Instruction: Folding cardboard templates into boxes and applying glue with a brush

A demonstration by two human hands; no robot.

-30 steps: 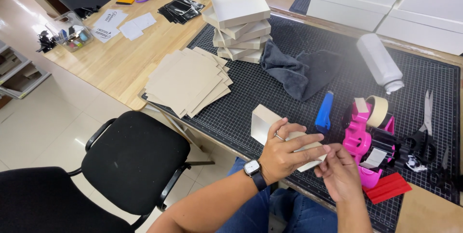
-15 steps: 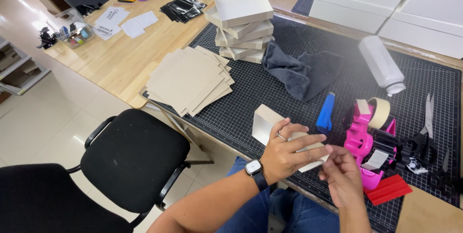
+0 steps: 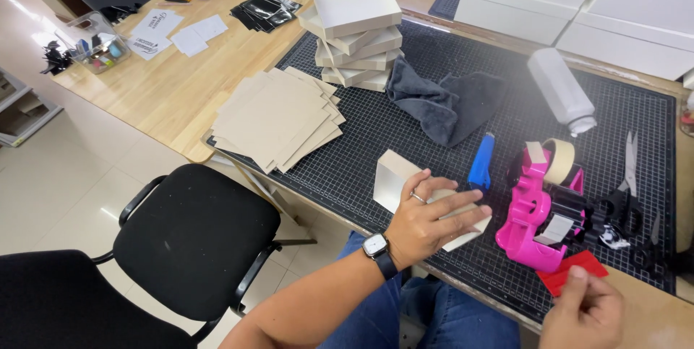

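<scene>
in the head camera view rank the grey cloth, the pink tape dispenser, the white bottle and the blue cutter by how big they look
1. grey cloth
2. pink tape dispenser, close to the cloth; it is nearer the camera, so this order is unsure
3. white bottle
4. blue cutter

Stack of shallow beige boxes (image 3: 356, 31), back of black cutting mat (image 3: 405, 139); fanned brown card sheets (image 3: 278, 114) at its left edge; crumpled grey cloth (image 3: 444, 103); white bottle (image 3: 560, 90) lying flat; black scissors (image 3: 627, 197); black chair (image 3: 195, 233) beside tabletop (image 3: 144, 89).
</scene>
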